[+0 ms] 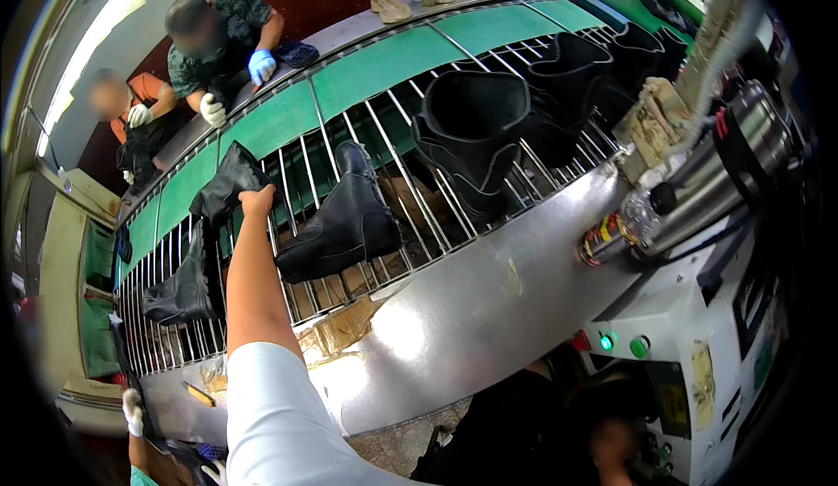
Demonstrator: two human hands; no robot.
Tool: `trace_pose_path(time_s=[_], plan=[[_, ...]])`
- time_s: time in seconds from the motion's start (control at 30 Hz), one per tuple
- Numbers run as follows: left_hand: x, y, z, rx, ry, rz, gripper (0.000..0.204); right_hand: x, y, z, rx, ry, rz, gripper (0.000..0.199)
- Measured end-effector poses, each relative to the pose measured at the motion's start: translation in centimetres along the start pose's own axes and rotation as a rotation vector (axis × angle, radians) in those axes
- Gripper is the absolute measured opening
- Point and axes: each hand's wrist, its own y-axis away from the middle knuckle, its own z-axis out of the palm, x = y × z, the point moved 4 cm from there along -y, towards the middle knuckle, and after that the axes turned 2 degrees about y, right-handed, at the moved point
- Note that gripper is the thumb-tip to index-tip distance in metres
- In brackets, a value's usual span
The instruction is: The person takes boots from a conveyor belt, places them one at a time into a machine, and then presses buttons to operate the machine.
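A white sleeve (279, 416) fills the lower middle, nearest the camera, and a bare forearm runs up from it to the left hand (256, 200). The fingers are curled shut on the lower edge of a black boot upper (229, 182), a floppy leather piece that lies on the rack (297, 180) of metal rods. The right hand is not in view.

Just below the arm runs a curved steel ledge (489, 303), with a scrap of brown tape (345, 327) stuck near its inner edge. At the right stands a white machine (681, 346) with two green buttons (623, 344) and a shiny metal cylinder (716, 180) above them.

On the rods just right of the hand a black ankle boot (345, 224) lies on its side, apart from the held piece. Left of the arm another black upper (183, 289) hangs over the rods. Farther right, several tall black boots (476, 132) stand in a row, openings up.

Beyond the rods lies a green belt (384, 67). Across it two people lean in, one with a blue glove (261, 65) and a white glove (212, 109). At the lower left corner, another white-gloved hand (132, 409) shows.
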Motion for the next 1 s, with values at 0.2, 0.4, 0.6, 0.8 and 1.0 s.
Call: trace_pose_path(time_s=[0.2,0.4,0.6,0.8,1.0], plan=[[-2.1,3.4,-5.8,-0.336,0.261,0.022,0.063,-0.2,0.7,-0.1,0.031,-0.032,0.004,0.012],[-0.7,13.2,-17.6,-0.548,0.606,-0.076,0.039,-3.4,1.7,-1.4,0.141,0.027,-0.183,0.007],[-3.2,28.9,-31.5,-0.658,0.744,-0.004,0.019,-6.0,4.7,-0.2,0.022,-0.280,-0.277,0.020],[-9.1,42.9,-38.4,-0.832,0.463,0.052,0.054,-19.8,8.1,-1.8,-0.072,-0.329,-0.723,0.065],[-6.3,53.9,-39.4,-1.107,-0.278,0.532,0.067,-30.5,14.9,0.7,-0.190,-0.094,-1.246,0.088]])
